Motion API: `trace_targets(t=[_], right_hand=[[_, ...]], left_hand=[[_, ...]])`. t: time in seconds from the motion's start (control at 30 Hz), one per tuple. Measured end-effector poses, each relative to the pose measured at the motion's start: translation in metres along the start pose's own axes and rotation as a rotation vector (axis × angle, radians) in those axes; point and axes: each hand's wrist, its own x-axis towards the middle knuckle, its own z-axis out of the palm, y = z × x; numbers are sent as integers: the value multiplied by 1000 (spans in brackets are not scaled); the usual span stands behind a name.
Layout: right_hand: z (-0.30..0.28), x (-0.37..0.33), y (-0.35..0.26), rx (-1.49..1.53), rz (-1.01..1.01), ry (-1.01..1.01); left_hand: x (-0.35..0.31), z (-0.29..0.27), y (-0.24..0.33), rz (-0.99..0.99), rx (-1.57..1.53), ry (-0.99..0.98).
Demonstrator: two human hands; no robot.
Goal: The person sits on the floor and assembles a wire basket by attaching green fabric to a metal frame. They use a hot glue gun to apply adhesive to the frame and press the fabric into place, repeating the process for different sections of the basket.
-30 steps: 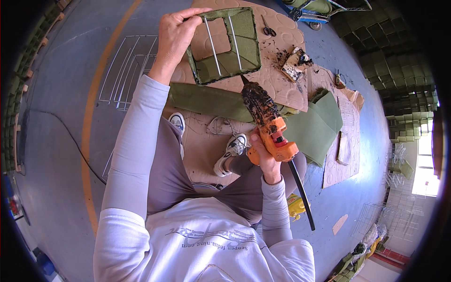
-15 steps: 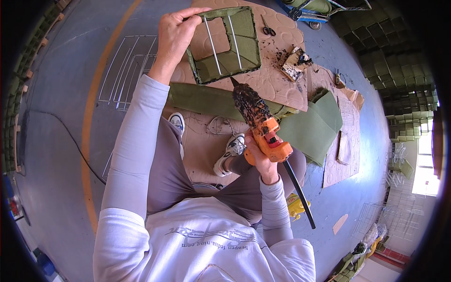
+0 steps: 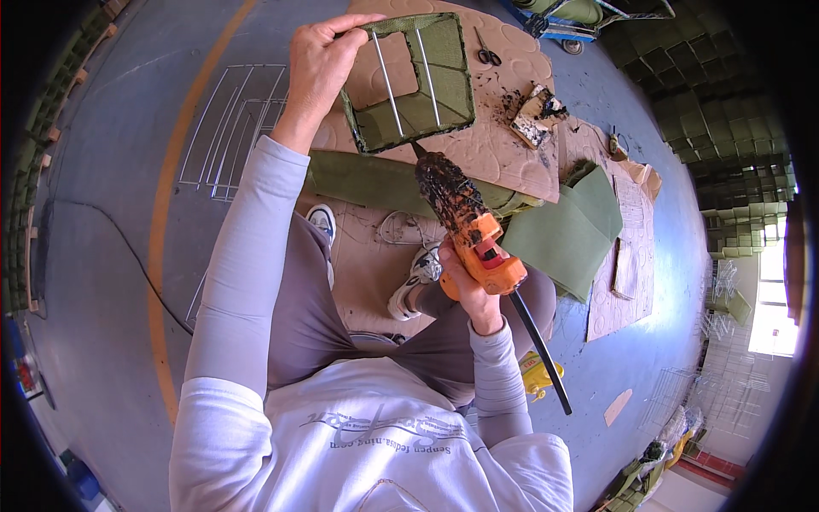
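My left hand [image 3: 328, 60] grips the upper left corner of a green fabric-covered box frame [image 3: 448, 94], holding it tilted up. Two bare metal rods cross its open middle, and dark glue lines its edges. In my right hand [image 3: 471, 286] is an orange hot glue gun [image 3: 493, 266], its front crusted with black glue. A black glue stick [image 3: 543, 352] sticks out of its rear. The nozzle tip lies close to the frame's lower edge; whether it touches I cannot tell.
Cardboard sheets [image 3: 512, 166] cover the floor ahead, carrying scissors [image 3: 486, 53], a glue-smeared block [image 3: 537, 117] and green fabric pieces [image 3: 567, 226]. Wire racks [image 3: 230, 128] lie at left, near a cable [image 3: 128, 247]. Stacked green boxes [image 3: 725, 111] stand at right.
The glue gun's nozzle has shifted slightly left along the frame's lower edge. My left hand and the frame have barely moved.
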Motion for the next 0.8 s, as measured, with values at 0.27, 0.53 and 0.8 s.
trace_targets(t=[0.27,0.53,0.8], right_hand=[[2,3,-1,-150,-65,-46],[6,-3,8,-184,-79,-41],[5,-2,3,-192,-130,-29]], left_hand=[[-1,0,0,-5,1,7],[0,-1,0,-17,-10,6],[0,-2,-2,-11,-20,19]])
